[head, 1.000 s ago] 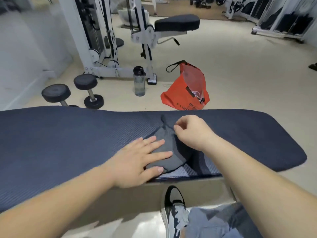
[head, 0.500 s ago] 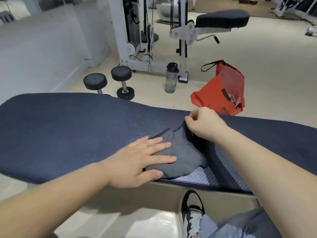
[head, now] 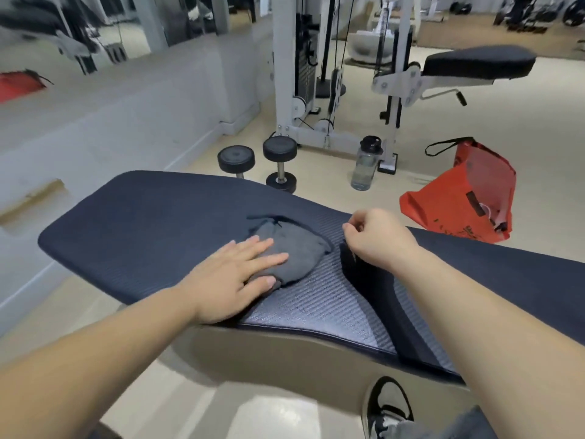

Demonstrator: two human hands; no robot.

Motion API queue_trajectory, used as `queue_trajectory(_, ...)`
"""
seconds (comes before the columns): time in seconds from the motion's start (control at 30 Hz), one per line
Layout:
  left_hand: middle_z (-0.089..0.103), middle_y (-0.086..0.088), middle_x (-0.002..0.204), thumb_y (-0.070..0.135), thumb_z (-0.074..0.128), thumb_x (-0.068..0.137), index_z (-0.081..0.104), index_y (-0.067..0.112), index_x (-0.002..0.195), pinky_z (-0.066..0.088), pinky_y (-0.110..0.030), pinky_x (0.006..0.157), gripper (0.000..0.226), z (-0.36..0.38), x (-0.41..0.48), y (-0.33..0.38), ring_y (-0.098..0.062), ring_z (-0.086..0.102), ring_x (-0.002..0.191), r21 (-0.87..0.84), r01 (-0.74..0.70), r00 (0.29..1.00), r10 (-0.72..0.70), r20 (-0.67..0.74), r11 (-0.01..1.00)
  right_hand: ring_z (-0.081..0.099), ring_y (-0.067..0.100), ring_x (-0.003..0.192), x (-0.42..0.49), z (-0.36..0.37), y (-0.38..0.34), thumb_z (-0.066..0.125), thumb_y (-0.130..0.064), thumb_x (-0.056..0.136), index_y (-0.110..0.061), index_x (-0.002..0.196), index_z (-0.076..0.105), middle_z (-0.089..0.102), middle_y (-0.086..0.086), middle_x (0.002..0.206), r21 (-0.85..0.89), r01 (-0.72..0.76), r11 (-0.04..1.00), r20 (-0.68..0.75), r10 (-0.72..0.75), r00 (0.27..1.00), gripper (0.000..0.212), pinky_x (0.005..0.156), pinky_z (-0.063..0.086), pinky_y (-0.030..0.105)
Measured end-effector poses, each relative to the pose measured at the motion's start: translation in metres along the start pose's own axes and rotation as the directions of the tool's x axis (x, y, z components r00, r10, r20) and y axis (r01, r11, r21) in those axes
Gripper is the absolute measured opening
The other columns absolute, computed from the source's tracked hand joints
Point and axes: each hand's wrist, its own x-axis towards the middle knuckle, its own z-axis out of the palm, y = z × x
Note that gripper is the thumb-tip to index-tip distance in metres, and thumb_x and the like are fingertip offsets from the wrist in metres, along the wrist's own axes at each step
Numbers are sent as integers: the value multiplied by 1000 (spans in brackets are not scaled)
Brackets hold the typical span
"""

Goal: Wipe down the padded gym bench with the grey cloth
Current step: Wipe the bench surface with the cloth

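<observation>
The dark blue padded bench (head: 142,236) runs across the view in front of me. A crumpled grey cloth (head: 294,248) lies on its top near the middle. My left hand (head: 231,277) rests flat on the cloth's near left part, fingers straight and spread. My right hand (head: 376,239) hovers over the bench just right of the cloth, fingers curled, with nothing visible between them. It does not touch the cloth. Under my right forearm the bench surface looks lighter, with a dark shadow beside it.
On the floor beyond the bench stand two black dumbbells (head: 280,166), a clear water bottle (head: 365,167) and a red bag (head: 459,201). A white cable machine (head: 297,74) with a black seat pad (head: 478,61) is behind them. My shoe (head: 387,403) is below the bench.
My left hand has slid the cloth leftward along the bench. My right hand, which pinched the cloth's far corner, has let go and now sits apart from it. The view turned left.
</observation>
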Motion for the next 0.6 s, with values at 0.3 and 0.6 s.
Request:
queue_trajectory(0.3, 10, 7, 172, 61, 22, 102, 17, 49, 157, 9, -47, 128, 57, 7, 85, 93, -20, 4, 159, 92, -98, 995, 100, -27, 991, 69, 25, 73, 25, -5, 22, 54, -31, 94, -22, 71, 65, 71, -2, 67, 122, -97, 988, -135, 113, 984, 27, 73, 56, 38)
queue_trajectory(0.6, 20, -2, 171, 53, 23, 102, 24, 40, 158, 22, -51, 124, 58, -14, 97, 5, -28, 17, 156, 17, 396, 914, -392, -105, 918, 67, 18, 65, 35, 8, 1, 54, -33, 95, -20, 74, 65, 70, -4, 63, 150, -101, 984, -54, 110, 992, 27, 70, 56, 35)
